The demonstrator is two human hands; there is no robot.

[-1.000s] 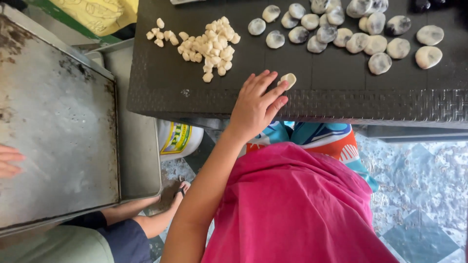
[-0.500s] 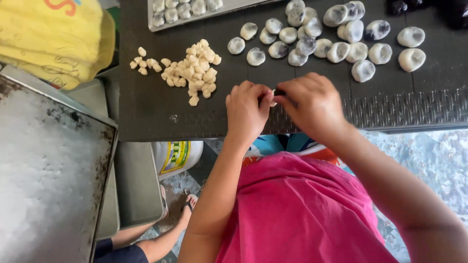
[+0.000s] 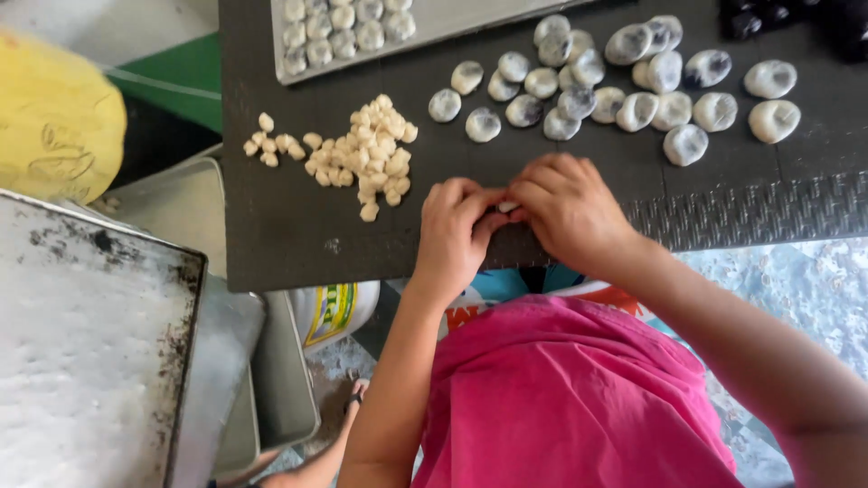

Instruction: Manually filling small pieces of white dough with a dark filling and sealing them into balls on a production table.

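Note:
My left hand (image 3: 457, 233) and my right hand (image 3: 565, 208) meet over the near edge of the dark woven table (image 3: 271, 235). Between their fingertips they pinch a small pale piece of dough (image 3: 507, 207), mostly hidden by the fingers. To the left lies a heap of small cream dough pieces (image 3: 366, 158). Beyond the hands sit several filled round dough balls (image 3: 633, 86) with dark filling showing through.
A metal tray (image 3: 434, 27) with rows of small dough balls sits at the table's far edge. A big floured baking tray (image 3: 81, 343) stands at the left over stacked trays. A yellow sack (image 3: 54, 117) lies far left. Another person's foot (image 3: 353, 393) shows below.
My right hand came in and joined the left on the dough piece; both hands now close tighter over it. The view shifted, showing more of the far tray.

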